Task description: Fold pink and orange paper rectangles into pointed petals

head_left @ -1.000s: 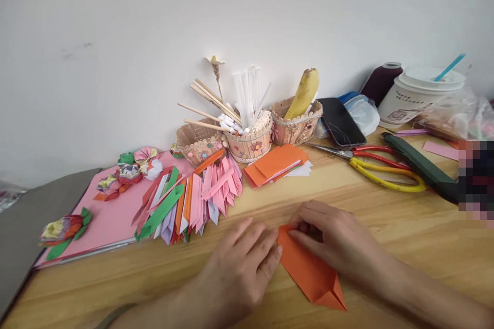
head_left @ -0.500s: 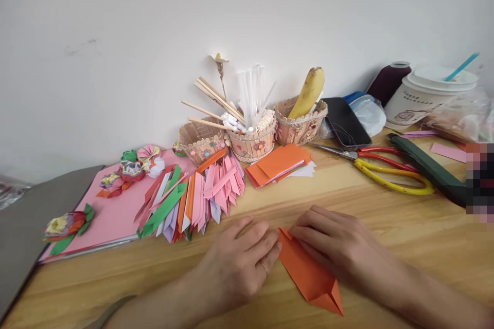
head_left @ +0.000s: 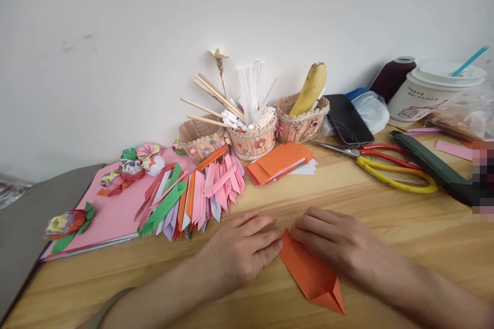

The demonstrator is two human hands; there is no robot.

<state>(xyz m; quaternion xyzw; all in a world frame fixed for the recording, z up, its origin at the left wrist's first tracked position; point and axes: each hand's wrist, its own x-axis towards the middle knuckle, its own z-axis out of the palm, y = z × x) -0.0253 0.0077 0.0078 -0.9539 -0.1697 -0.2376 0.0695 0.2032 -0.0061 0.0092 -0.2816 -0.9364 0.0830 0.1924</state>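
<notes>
A sheet of orange paper (head_left: 309,273) lies on the wooden table in front of me, its corners folded in at both ends. The near end has a flap standing slightly up. My left hand (head_left: 247,252), with a ring on one finger, has its fingertips closed at the paper's far left corner. Fingers bent, my right hand (head_left: 334,239) presses and pinches the far end and right edge, covering part of the sheet. Both thumbs are mostly hidden. Beyond the hands is a pile of folded paper strips (head_left: 196,198) in pink, green, orange and purple.
Orange paper sheets (head_left: 283,162) are stacked past my hands. Scissors (head_left: 393,169), a dark green tool (head_left: 432,169) and a phone (head_left: 349,121) lie to the right. Decorated baskets (head_left: 252,143) line the wall. Paper flowers (head_left: 133,168) rest on a pink sheet (head_left: 111,216).
My fingertips have shifted slightly at the paper's far end, where the small folded corner now lies more under my right fingers. The view has moved a little.
</notes>
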